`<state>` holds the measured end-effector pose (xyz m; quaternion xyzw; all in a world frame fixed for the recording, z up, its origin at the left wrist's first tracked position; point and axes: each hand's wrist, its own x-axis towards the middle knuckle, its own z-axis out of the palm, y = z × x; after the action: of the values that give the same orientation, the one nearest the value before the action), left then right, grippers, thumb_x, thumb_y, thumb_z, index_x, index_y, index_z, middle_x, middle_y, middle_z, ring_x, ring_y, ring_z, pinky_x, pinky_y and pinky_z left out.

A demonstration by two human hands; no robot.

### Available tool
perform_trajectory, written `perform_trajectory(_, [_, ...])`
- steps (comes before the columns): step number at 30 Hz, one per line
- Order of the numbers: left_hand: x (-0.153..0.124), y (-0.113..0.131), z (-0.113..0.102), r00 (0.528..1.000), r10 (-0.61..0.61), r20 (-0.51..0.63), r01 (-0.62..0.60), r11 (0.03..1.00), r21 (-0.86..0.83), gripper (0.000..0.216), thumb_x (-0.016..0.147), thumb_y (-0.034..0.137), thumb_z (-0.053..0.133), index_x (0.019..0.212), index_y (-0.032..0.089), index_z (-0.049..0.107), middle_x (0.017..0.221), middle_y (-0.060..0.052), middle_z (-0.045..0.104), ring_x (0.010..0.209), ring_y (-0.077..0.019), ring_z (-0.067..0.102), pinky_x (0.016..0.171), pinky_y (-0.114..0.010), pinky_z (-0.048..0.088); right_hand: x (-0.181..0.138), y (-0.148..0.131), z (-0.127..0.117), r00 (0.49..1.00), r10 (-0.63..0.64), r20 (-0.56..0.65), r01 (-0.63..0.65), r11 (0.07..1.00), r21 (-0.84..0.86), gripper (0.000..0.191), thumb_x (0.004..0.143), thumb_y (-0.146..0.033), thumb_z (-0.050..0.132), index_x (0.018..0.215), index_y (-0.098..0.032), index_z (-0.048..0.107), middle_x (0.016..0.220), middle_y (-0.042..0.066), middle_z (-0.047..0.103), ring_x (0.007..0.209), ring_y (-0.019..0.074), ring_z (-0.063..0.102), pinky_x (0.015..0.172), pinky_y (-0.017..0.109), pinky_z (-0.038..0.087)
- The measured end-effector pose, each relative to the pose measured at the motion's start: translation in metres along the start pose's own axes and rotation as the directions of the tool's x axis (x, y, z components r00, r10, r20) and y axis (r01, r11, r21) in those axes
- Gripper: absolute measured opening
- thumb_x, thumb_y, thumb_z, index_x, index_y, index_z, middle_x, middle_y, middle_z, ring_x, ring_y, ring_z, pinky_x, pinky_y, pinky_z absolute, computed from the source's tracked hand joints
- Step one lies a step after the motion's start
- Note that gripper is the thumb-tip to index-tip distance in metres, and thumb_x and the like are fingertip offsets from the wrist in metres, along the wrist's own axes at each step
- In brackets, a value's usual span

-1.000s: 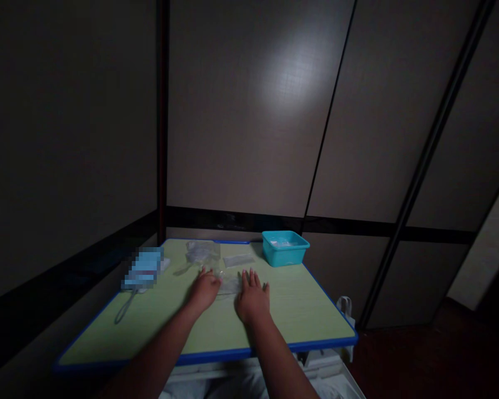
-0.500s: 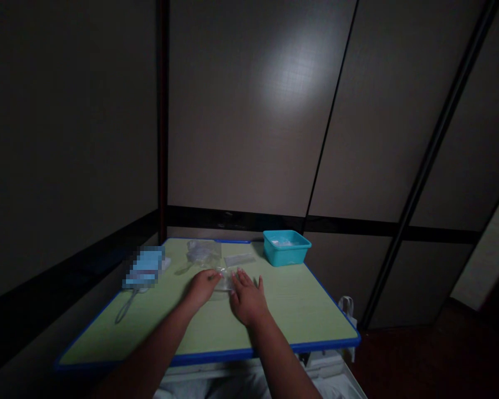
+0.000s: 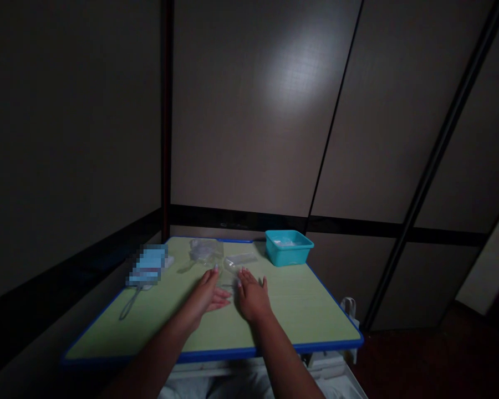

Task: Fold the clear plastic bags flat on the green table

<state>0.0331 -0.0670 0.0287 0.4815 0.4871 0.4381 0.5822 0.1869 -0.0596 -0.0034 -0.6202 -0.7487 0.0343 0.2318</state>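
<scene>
My left hand (image 3: 210, 292) is open, its thumb pointing forward and its fingers spread to the right just above the table. My right hand (image 3: 253, 293) lies palm down with fingers stretched out, the fingertips at the edge of clear plastic. Between the hands is a thin clear plastic sheet or bag (image 3: 228, 281), hard to make out against the table. Just beyond the right fingertips lies a clear plastic bag (image 3: 240, 259) with a shiny, raised left end. A crumpled pile of clear plastic bags (image 3: 203, 250) sits farther back on the left.
The light green table (image 3: 307, 310) has a blue rim. At its back right corner stands a turquoise basin (image 3: 289, 254) with clear plastic inside. A blurred-out blue item (image 3: 148, 265) with a strap lies at the left edge. Dark panels (image 3: 249, 122) rise behind.
My left hand has opened from a pinch on the clear plastic, its fingers now spread lower. My right hand stays flat. The plastic beyond it now looks shinier and raised.
</scene>
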Motion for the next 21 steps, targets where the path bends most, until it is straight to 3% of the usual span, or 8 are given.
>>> perform_trajectory(4, [0.006,-0.006,0.014,1.0,0.017,0.007,-0.016,0.987,-0.162,0.066,0.082,0.056,0.039,0.137,0.026,0.019,0.09,-0.011,0.067,0.073,-0.0162,0.066,0.077,-0.032,0.049,0.0,-0.001,-0.001,1.0,0.017,0.0,-0.017,1.0,-0.005,0.046,0.09,-0.03,0.018,0.134,-0.025,0.03,0.141,0.003,0.029,0.131,0.0162,0.021,0.104,0.052,0.006])
perform_trajectory(9, [0.029,-0.012,0.017,1.0,0.023,-0.007,-0.024,0.974,-0.227,0.073,0.077,0.062,0.042,0.138,0.034,0.014,0.12,-0.012,0.054,0.089,-0.0177,0.063,0.077,-0.03,0.049,-0.002,-0.001,-0.003,1.0,0.012,0.016,-0.012,1.0,0.0,0.046,0.09,-0.03,0.019,0.135,-0.026,0.029,0.142,0.003,0.027,0.13,0.0168,0.022,0.104,0.052,0.008])
perform_trajectory(11, [0.036,-0.013,0.016,1.0,0.013,0.016,-0.008,0.962,-0.273,0.072,0.076,0.064,0.039,0.138,0.033,0.016,0.12,-0.011,0.055,0.087,-0.0167,0.063,0.078,-0.031,0.049,-0.003,-0.001,-0.004,1.0,-0.015,0.02,0.015,1.0,0.019,0.046,0.09,-0.03,0.021,0.135,-0.027,0.028,0.142,0.003,0.028,0.13,0.0167,0.022,0.103,0.053,0.008])
perform_trajectory(16, [0.041,-0.012,0.014,0.988,-0.031,0.15,0.092,0.904,-0.418,0.072,0.078,0.067,0.03,0.127,0.014,0.039,0.104,-0.015,0.062,0.081,-0.017,0.063,0.078,-0.03,0.048,-0.005,-0.001,-0.006,0.997,-0.08,0.025,0.079,0.996,0.049,0.047,0.088,-0.032,0.027,0.135,-0.03,0.027,0.141,0.005,0.029,0.13,0.0172,0.023,0.102,0.055,0.008])
perform_trajectory(21, [0.043,-0.009,0.012,1.0,-0.017,0.002,0.016,0.911,-0.413,0.052,0.084,0.047,0.043,0.132,0.038,0.023,0.094,-0.001,0.063,0.065,-0.0112,0.062,0.065,-0.03,0.05,-0.008,-0.001,-0.009,0.99,-0.122,0.071,0.117,0.991,0.063,0.055,0.083,-0.044,0.04,0.135,-0.03,0.028,0.142,0.007,0.026,0.13,0.0201,0.022,0.102,0.054,0.005])
